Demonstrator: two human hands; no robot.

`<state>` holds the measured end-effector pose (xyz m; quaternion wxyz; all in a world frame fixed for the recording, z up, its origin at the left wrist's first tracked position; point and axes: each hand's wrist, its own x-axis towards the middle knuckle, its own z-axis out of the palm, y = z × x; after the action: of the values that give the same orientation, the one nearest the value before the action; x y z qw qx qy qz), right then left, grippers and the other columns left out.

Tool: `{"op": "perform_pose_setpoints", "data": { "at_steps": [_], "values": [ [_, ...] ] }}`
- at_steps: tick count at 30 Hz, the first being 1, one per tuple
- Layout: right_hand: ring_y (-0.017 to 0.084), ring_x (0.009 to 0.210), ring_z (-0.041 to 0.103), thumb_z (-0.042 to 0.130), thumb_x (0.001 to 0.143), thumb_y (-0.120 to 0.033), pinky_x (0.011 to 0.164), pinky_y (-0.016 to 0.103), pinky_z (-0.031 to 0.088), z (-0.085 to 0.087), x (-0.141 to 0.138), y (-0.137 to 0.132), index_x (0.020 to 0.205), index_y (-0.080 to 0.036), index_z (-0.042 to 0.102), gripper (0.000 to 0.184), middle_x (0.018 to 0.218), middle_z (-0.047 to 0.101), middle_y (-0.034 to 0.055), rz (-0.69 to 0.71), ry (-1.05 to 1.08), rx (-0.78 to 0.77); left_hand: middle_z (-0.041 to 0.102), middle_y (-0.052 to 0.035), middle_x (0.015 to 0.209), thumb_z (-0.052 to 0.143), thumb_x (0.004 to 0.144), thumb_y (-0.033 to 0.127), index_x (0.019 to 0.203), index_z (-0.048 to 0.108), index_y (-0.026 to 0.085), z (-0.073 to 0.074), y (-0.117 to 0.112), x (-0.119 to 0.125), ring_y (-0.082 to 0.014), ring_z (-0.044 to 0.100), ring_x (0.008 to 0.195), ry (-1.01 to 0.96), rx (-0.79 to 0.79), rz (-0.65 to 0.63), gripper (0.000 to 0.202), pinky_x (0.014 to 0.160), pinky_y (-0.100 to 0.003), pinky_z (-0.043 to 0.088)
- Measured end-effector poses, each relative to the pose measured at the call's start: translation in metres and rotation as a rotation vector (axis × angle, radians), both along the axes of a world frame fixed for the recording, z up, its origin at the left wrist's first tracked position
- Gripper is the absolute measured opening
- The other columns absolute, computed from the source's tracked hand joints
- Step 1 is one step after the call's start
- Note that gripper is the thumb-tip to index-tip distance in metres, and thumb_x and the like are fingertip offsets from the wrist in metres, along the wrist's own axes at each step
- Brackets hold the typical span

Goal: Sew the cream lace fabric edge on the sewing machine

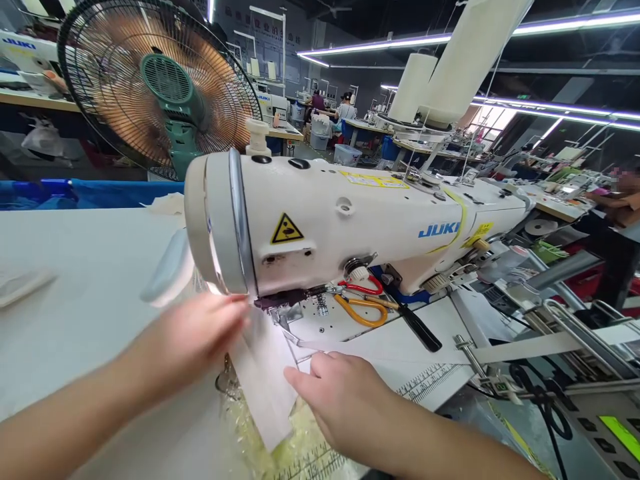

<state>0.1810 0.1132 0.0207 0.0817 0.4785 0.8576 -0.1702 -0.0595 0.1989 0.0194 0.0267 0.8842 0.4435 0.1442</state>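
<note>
A white Juki sewing machine (350,220) stands across the white table (75,300). A narrow strip of white fabric (263,380) runs from under the machine's head toward me. My left hand (193,333) is blurred by motion, its fingertips at the strip just below the needle area. My right hand (340,393) lies flat with fingers together on the strip's right side, pressing it to the table. A white tape (530,348) feeds in from the right through a metal guide.
Orange- and red-handled scissors (363,308) and a black-handled tool (419,328) lie on the machine bed. A large fan (160,87) stands behind the machine. Two thread cones (450,67) rise at the right. Other people work far back.
</note>
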Motion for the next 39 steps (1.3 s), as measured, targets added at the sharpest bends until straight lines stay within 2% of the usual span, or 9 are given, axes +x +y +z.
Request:
{"op": "perform_pose_setpoints", "data": {
  "at_steps": [3, 7, 10, 14, 17, 19, 23, 31, 39],
  "values": [
    [0.022, 0.077, 0.054, 0.056, 0.083, -0.011, 0.057, 0.032, 0.027, 0.004, 0.004, -0.003, 0.128, -0.021, 0.062, 0.046, 0.093, 0.065, 0.0069, -0.003, 0.011, 0.014, 0.075, -0.0091, 0.116, 0.034, 0.105, 0.025, 0.104, 0.075, 0.022, -0.018, -0.051, 0.018, -0.0202, 0.072, 0.091, -0.050, 0.092, -0.270, 0.041, 0.078, -0.030, 0.058],
    [0.022, 0.081, 0.055, 0.052, 0.088, -0.011, 0.060, 0.032, 0.028, 0.006, 0.012, -0.009, 0.133, -0.025, 0.062, 0.048, 0.094, 0.064, 0.0060, -0.014, 0.024, 0.016, 0.076, -0.0070, 0.112, 0.059, 0.093, 0.024, 0.107, 0.075, 0.025, -0.027, -0.077, 0.023, -0.0202, 0.069, 0.081, 0.009, 0.061, -0.372, 0.022, 0.076, -0.034, 0.056],
    [0.022, 0.082, 0.055, 0.052, 0.087, -0.009, 0.060, 0.031, 0.028, 0.004, 0.016, -0.013, 0.127, -0.025, 0.066, 0.045, 0.094, 0.063, 0.0057, -0.010, 0.008, 0.034, 0.076, -0.0042, 0.112, 0.061, 0.089, 0.021, 0.095, 0.075, 0.025, -0.025, -0.073, 0.017, -0.0190, 0.065, 0.075, 0.067, 0.021, -0.377, 0.016, 0.072, -0.035, 0.053],
    [0.021, 0.081, 0.053, 0.054, 0.087, -0.008, 0.060, 0.030, 0.027, 0.003, 0.016, -0.013, 0.120, -0.025, 0.068, 0.039, 0.093, 0.062, 0.0052, 0.018, -0.003, 0.068, 0.079, -0.0015, 0.112, 0.059, 0.088, 0.019, 0.103, 0.076, 0.027, -0.023, -0.070, 0.013, -0.0198, 0.068, 0.076, 0.031, 0.075, -0.371, 0.024, 0.071, -0.038, 0.054],
    [0.020, 0.080, 0.052, 0.056, 0.088, -0.010, 0.059, 0.030, 0.027, 0.003, 0.014, -0.011, 0.117, -0.024, 0.069, 0.035, 0.093, 0.063, 0.0054, 0.047, -0.021, 0.079, 0.079, 0.0019, 0.121, 0.050, 0.089, 0.012, 0.104, 0.076, 0.027, -0.025, -0.071, 0.011, -0.0223, 0.072, 0.107, -0.018, 0.203, -0.415, 0.034, 0.100, -0.041, 0.055],
    [0.020, 0.079, 0.052, 0.057, 0.087, -0.009, 0.059, 0.030, 0.028, 0.001, 0.013, -0.011, 0.116, -0.024, 0.068, 0.035, 0.093, 0.063, 0.0051, 0.062, -0.020, 0.100, 0.077, 0.0020, 0.128, 0.047, 0.088, 0.007, 0.106, 0.076, 0.025, -0.027, -0.068, 0.008, -0.0198, 0.068, 0.123, 0.013, 0.289, -0.494, 0.039, 0.116, -0.035, 0.047],
    [0.020, 0.078, 0.052, 0.056, 0.085, -0.008, 0.058, 0.030, 0.029, -0.005, 0.011, -0.010, 0.119, -0.025, 0.067, 0.038, 0.092, 0.062, 0.0046, 0.074, 0.002, 0.144, 0.074, -0.0036, 0.132, 0.051, 0.081, 0.007, 0.120, 0.074, 0.018, -0.030, -0.060, 0.000, -0.0176, 0.073, 0.115, 0.085, 0.358, -0.581, 0.047, 0.106, -0.022, 0.054],
    [0.022, 0.076, 0.061, 0.060, 0.086, -0.016, 0.055, 0.030, 0.028, -0.001, 0.002, 0.007, 0.129, -0.025, 0.064, 0.043, 0.092, 0.067, 0.0061, 0.077, -0.074, 0.119, 0.071, -0.0006, 0.138, 0.050, 0.087, 0.007, 0.136, 0.066, 0.027, -0.030, -0.047, -0.010, -0.0203, 0.067, 0.127, 0.061, 0.246, -0.599, 0.055, 0.110, -0.032, 0.054],
    [0.024, 0.079, 0.072, 0.057, 0.095, -0.019, 0.049, 0.029, 0.032, 0.017, -0.013, 0.025, 0.152, -0.025, 0.047, 0.058, 0.099, 0.074, 0.0098, 0.073, -0.227, -0.003, 0.072, -0.0012, 0.135, 0.039, 0.094, 0.003, 0.127, 0.070, 0.023, -0.033, -0.024, -0.015, -0.0164, 0.069, 0.122, 0.085, 0.304, -0.595, 0.049, 0.119, -0.030, 0.043]
  ]
}}
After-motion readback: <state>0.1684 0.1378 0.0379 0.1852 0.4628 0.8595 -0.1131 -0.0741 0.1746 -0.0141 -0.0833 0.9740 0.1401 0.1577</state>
